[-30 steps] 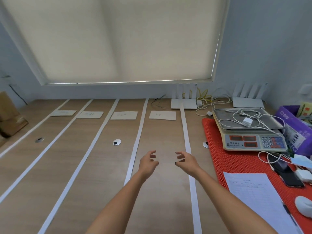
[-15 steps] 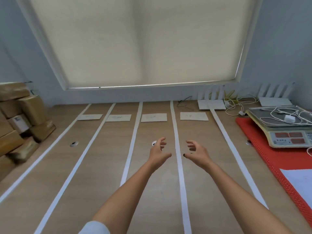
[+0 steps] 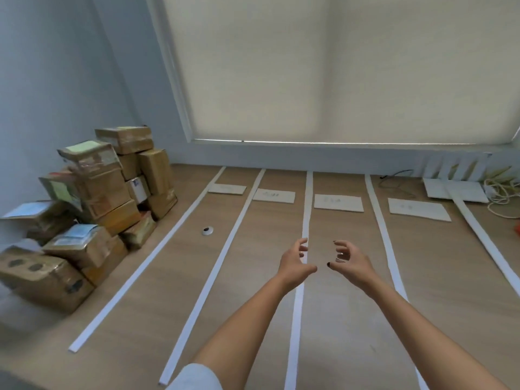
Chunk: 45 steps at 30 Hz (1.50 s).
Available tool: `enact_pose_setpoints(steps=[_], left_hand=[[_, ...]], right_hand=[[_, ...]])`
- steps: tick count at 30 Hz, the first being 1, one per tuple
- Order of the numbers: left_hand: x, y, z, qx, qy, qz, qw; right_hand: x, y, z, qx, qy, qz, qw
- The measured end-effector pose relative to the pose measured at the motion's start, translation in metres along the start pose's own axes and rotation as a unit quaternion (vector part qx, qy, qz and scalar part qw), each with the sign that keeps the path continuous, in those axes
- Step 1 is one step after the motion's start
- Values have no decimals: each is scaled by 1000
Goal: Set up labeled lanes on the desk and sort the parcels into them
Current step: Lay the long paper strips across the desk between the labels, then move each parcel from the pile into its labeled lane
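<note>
From the head camera we see our left hand (image 3: 295, 264) and right hand (image 3: 349, 261) above the wooden desk (image 3: 253, 277), fingers loosely curled, holding nothing. White strips (image 3: 305, 220) mark the lanes; four paper labels (image 3: 338, 203) lie at the far end, their writing too faint to read. Taped brown cardboard parcels (image 3: 92, 204) are piled at the left.

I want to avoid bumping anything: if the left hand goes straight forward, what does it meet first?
Probably nothing soon: the left hand points along the white tape strip; beyond looks free until the far wall.
</note>
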<state>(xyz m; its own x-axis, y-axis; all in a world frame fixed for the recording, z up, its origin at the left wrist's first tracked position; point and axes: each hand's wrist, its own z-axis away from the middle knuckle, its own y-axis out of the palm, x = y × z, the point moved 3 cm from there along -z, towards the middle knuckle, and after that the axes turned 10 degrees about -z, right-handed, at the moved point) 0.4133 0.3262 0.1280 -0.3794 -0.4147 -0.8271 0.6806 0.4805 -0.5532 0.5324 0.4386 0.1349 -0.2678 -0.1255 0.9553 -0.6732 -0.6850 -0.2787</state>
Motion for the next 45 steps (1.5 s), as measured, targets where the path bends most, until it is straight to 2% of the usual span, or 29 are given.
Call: enact_pose_setpoints(steps=[5, 14, 19, 28, 36, 45], left_hand=[[48, -62, -17, -6, -20, 33, 999], [157, -232, -60, 22, 19, 20, 999], [208, -320, -57, 45, 14, 10, 999], [247, -414, -54, 14, 10, 23, 1000], [265, -515, -43, -56, 18, 21, 998], [299, -674, -34, -231, -30, 26, 972]], right_hand=[[19, 79, -19, 23, 20, -5, 1000], [75, 266, -66, -39, 13, -11, 999], [111, 368, -67, -27, 22, -15, 999], [154, 454, -74, -31, 21, -44, 998], [206, 519, -99, 18, -22, -25, 999], [289, 596, -135, 84, -90, -16, 992]])
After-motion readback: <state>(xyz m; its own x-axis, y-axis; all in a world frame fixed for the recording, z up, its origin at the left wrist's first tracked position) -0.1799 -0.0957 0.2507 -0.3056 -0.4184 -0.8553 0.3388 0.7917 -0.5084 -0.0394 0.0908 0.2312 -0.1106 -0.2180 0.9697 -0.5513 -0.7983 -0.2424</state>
